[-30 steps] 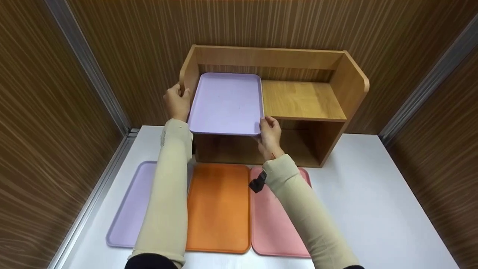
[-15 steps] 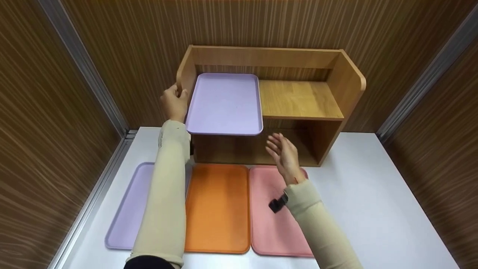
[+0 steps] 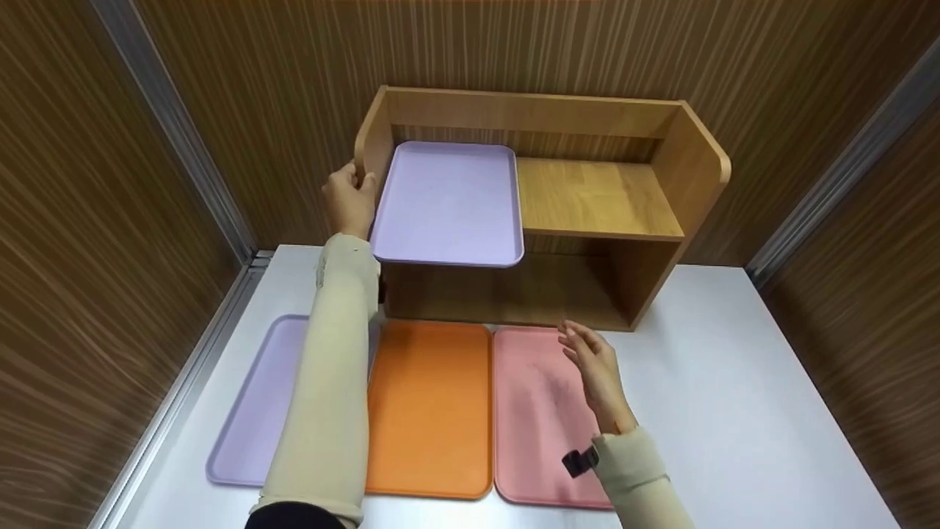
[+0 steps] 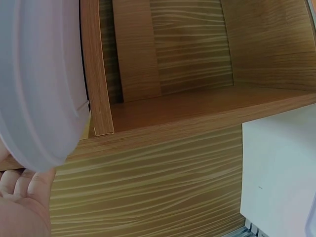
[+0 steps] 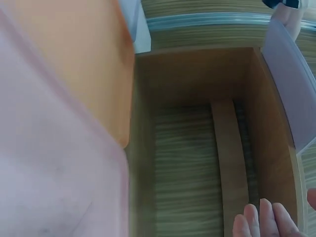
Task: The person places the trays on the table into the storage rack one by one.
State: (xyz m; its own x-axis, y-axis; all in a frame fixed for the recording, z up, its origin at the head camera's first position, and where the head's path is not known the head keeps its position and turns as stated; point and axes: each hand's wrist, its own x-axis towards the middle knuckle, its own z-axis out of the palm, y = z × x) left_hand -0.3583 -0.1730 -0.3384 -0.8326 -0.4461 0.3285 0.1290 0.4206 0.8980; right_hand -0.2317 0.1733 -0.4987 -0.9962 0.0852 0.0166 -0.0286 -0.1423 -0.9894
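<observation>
My left hand (image 3: 349, 202) grips the upright left side panel of a wooden desk shelf (image 3: 598, 195), fingers behind its front edge. Close beside it, a light purple tray (image 3: 449, 206) lies on the left part of the upper board, its front end jutting past the edge. The left wrist view shows that tray's underside (image 4: 42, 84) near the fingers. My right hand (image 3: 596, 371) is above a pink tray (image 3: 540, 419), fingers slightly bent and holding nothing. Its fingertips (image 5: 266, 217) appear before the lower compartment in the right wrist view.
An orange tray (image 3: 432, 411) lies left of the pink one, in front of the shelf. Another purple tray (image 3: 253, 411) lies at the far left, partly hidden by my left sleeve. Wood-grain walls (image 3: 294, 73) enclose the white table (image 3: 742, 411).
My right hand has let go of the purple tray's front right corner and drawn back down and right, over the pink tray. The left hand stays on the side panel.
</observation>
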